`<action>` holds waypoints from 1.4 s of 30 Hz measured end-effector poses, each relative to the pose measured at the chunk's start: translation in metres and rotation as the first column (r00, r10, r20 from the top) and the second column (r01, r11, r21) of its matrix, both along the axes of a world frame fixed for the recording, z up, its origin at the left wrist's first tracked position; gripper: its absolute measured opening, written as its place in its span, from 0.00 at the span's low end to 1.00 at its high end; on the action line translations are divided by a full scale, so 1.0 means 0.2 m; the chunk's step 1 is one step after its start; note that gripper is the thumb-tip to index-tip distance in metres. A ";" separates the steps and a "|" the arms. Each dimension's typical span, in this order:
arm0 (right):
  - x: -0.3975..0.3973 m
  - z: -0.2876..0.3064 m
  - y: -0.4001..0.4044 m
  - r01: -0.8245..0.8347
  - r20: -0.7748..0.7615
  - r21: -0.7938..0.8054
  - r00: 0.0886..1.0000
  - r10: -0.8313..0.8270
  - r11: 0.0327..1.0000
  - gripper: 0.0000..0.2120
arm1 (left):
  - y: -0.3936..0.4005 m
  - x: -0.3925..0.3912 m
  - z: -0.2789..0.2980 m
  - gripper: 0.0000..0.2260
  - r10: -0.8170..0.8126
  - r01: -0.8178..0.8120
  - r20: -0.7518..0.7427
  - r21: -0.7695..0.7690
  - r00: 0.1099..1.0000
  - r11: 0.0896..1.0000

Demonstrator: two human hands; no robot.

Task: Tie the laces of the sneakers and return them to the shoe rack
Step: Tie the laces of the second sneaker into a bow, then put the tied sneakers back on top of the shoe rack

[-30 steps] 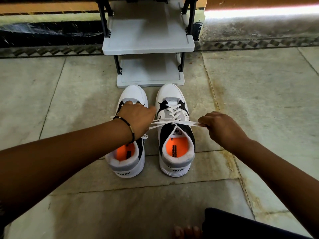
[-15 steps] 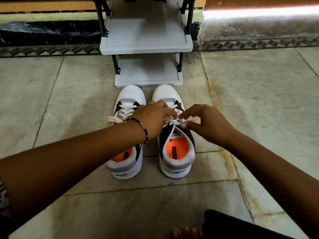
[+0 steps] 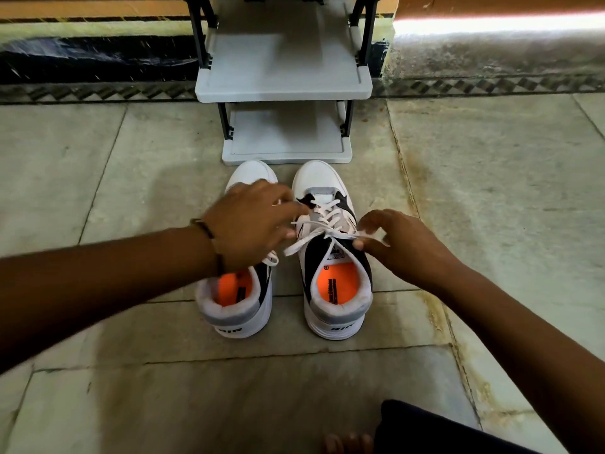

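Two white, grey and black sneakers with orange insoles stand side by side on the stone floor, toes toward the rack. My left hand [image 3: 248,221] hovers over the left sneaker [image 3: 239,303] and reaches across to the right sneaker [image 3: 334,283], fingers pinching its white lace [image 3: 314,239]. My right hand [image 3: 396,240] pinches the same lace at the sneaker's right side. The lace crosses over the tongue in a first knot, one end trailing to the left. A grey shoe rack [image 3: 284,90] with two bare shelves stands just beyond the toes.
A wall with a dark patterned skirting runs behind the rack. Stone floor tiles spread to both sides. My toes [image 3: 347,444] and a dark trouser leg [image 3: 442,430] show at the bottom edge.
The lace was pulled taut sideways a second ago; then both hands came together over the right sneaker. Now they have parted a little, working the lace ends above the tongue.
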State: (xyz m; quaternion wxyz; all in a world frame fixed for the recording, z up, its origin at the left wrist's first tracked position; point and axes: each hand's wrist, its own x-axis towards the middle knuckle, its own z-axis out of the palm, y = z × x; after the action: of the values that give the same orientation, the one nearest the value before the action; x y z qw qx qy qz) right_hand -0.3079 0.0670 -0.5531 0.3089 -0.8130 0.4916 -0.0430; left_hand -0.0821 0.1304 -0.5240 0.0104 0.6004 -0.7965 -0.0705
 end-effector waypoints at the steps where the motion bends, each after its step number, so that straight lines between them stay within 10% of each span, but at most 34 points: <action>1: -0.02 0.01 0.01 0.019 -0.068 0.060 0.998 -0.015 0.998 0.17 | 0.04 0.08 0.03 0.19 0.009 -0.009 0.015 0.023 1.000 1.000; 6: -0.01 0.05 0.06 0.101 -0.153 0.465 0.988 -0.032 0.879 0.17 | 0.32 0.36 0.07 0.22 0.405 -0.384 -0.030 0.262 0.914 0.886; 10: 0.08 0.04 0.08 0.175 -0.145 0.440 0.982 -0.122 0.881 0.13 | 0.41 0.31 -0.04 0.26 0.724 -0.563 -0.102 0.558 0.682 0.609; 14: 0.13 0.04 0.07 0.154 -0.132 0.458 0.986 -0.104 0.875 0.13 | 0.40 0.19 -0.15 0.19 0.776 -0.543 -0.337 0.567 0.533 0.619; 21: 0.17 0.09 0.07 0.114 -0.226 0.460 0.974 -0.008 0.880 0.17 | 0.42 0.14 -0.16 0.20 0.674 -0.476 -0.329 0.510 0.662 0.716; 23: 0.14 0.13 0.09 -0.044 -0.376 0.150 0.921 0.098 0.988 0.22 | 0.45 0.14 -0.13 0.23 0.578 -0.490 -0.276 0.327 0.768 0.808; 26: 0.13 0.24 0.18 -0.242 -0.075 -0.203 0.970 0.231 0.949 0.20 | 0.52 0.12 -0.05 0.21 0.399 -0.381 -0.229 0.118 0.888 0.917; 32: 0.21 0.10 0.33 -0.664 -0.398 0.045 0.673 0.623 0.746 0.24 | 0.49 -0.03 -0.02 0.26 0.025 -0.058 0.096 0.361 0.995 0.931; 42: 0.34 0.02 0.27 -0.581 -0.421 0.281 0.640 0.642 0.764 0.09 | 0.40 -0.08 -0.21 0.19 0.015 -0.034 0.057 0.334 0.998 0.942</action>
State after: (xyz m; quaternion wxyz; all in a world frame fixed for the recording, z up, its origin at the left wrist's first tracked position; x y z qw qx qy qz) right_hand -0.2408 0.1216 -0.5497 0.2168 -0.8936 0.2504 0.3027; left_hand -0.0987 0.2108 -0.5664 -0.1124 0.6049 -0.7654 -0.1887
